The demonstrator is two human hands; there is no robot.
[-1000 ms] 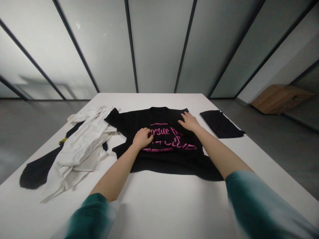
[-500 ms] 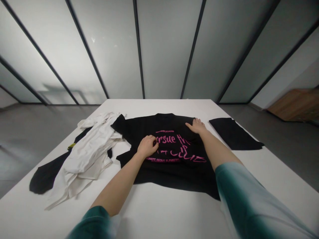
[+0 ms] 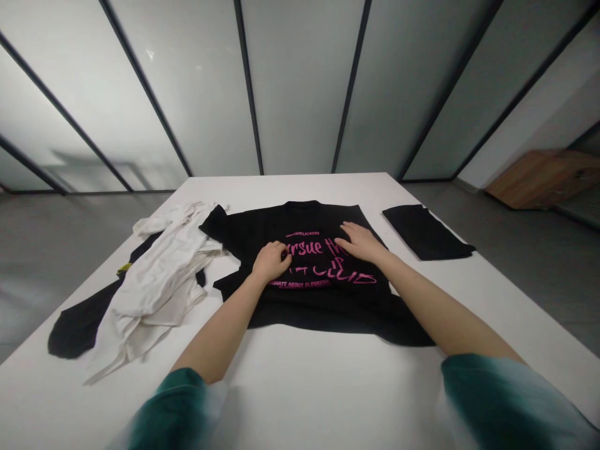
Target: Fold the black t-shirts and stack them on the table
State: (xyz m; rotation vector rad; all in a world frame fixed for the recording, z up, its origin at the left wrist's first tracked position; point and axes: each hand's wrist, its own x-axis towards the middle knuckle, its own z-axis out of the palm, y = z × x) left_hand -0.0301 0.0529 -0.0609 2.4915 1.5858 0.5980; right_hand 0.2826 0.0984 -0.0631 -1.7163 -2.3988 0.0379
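Note:
A black T-shirt (image 3: 328, 310) with pink lettering lies spread in front of me, its collar pointing away. My left hand (image 3: 272, 261) rests on the left part of the lettering, fingers curled in and thumb close to them, gripping the shirt's cloth; the exact pinch is partly hidden. My right hand (image 3: 359, 242) lies on the shirt's right chest with fingers stretched out, covering the end of the top pink line. The shirt's left sleeve (image 3: 215, 224) sticks out toward the white clothes, while the right sleeve is not visible.
Left of the shirt, a crumpled heap of white clothes (image 3: 159, 281) overlaps a black garment (image 3: 82, 322) with a small yellow patch. A folded black garment (image 3: 424, 232) lies at the right on the white table (image 3: 328, 381). Frosted glass panels (image 3: 300, 87) stand behind.
My right hand has moved from the shirt's right shoulder inward onto the chest lettering. The right sleeve side now looks drawn in, and the view has tilted slightly. My left hand stays on the lettering.

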